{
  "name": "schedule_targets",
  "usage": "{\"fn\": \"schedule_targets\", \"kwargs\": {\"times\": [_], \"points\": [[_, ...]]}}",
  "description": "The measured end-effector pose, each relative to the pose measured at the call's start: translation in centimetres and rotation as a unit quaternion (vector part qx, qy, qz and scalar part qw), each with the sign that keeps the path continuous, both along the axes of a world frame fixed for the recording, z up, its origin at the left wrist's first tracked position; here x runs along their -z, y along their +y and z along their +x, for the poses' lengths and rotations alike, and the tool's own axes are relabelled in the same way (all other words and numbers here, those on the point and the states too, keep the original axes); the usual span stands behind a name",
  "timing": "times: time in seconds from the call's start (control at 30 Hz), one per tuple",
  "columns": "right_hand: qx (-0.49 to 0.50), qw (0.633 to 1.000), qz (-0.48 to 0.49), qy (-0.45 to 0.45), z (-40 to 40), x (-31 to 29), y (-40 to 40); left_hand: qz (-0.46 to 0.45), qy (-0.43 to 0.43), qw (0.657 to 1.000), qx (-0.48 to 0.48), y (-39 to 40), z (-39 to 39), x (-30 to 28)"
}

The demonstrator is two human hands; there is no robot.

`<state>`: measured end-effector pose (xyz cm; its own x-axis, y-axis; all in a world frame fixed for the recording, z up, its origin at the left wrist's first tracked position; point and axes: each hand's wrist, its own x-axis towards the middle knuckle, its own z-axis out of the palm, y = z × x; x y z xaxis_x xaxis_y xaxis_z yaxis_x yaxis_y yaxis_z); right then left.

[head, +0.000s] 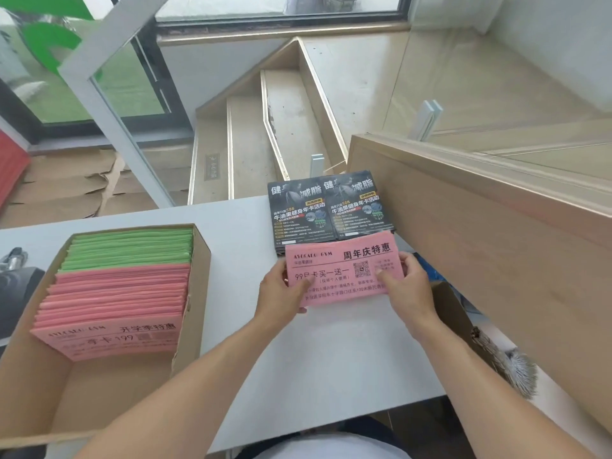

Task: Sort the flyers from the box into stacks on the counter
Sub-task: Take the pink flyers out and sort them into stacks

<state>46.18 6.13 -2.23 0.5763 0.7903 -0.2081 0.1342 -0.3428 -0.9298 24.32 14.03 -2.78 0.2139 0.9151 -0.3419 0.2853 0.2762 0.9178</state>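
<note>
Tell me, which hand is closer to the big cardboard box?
Left. The left hand holds the pink flyers' edge nearest the box; the right hand holds their far edge, farther away.

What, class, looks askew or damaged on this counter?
The pink flyer stack held by both hands, left hand and right hand, sits tilted and overlaps the near edge of the dark gym flyers. The brown cardboard box has a torn right wall.

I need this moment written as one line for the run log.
left hand: holds pink flyers | right hand: holds same | place: counter, before black flyers | box: pink, green left
</note>
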Motion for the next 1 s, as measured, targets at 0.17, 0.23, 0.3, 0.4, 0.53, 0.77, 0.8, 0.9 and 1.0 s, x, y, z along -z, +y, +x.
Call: {"fn": "schedule_targets", "kwargs": {"times": [0.17, 0.23, 0.3, 0.4, 0.53, 0.77, 0.8, 0.9, 1.0], "points": [[-0.005, 0.993, -0.068, -0.101, 2.2, 0.9, 2.7, -0.028, 0.006, 1.000, -0.006, 2.2, 3.2, 0.4], [-0.031, 0.979, -0.112, -0.167, 2.5, 1.7, 2.9, -0.027, 0.036, 0.999, -0.006, 2.3, 3.5, 1.2], [-0.043, 0.958, -0.139, -0.248, 2.6, 2.2, 2.8, -0.020, 0.076, 0.997, -0.007, 2.4, 3.0, 2.4], [-0.031, 0.934, -0.158, -0.319, 2.7, 2.6, 2.2, 0.000, 0.148, 0.989, -0.006, 2.1, 1.5, 3.6], [-0.040, 0.947, -0.128, -0.291, 2.9, 2.9, 1.6, 0.039, 0.152, 0.985, 0.066, 0.7, 1.1, 3.9], [-0.036, 0.962, -0.126, -0.241, 3.4, 2.8, 2.3, 0.064, 0.195, 0.976, 0.077, 0.0, 2.3, 3.8], [-0.032, 0.962, -0.129, -0.238, 3.4, 2.9, 2.4, 0.067, 0.189, 0.977, 0.066, 0.1, 2.3, 3.9], [-0.002, 0.979, -0.123, -0.162, 3.6, 3.3, 2.6, 0.078, 0.167, 0.982, 0.035, 0.1, 2.1, 3.9], [0.030, 0.991, -0.088, -0.091, 3.9, 3.6, 2.4, 0.092, 0.162, 0.982, 0.030, -0.2, 2.1, 3.9]]}}
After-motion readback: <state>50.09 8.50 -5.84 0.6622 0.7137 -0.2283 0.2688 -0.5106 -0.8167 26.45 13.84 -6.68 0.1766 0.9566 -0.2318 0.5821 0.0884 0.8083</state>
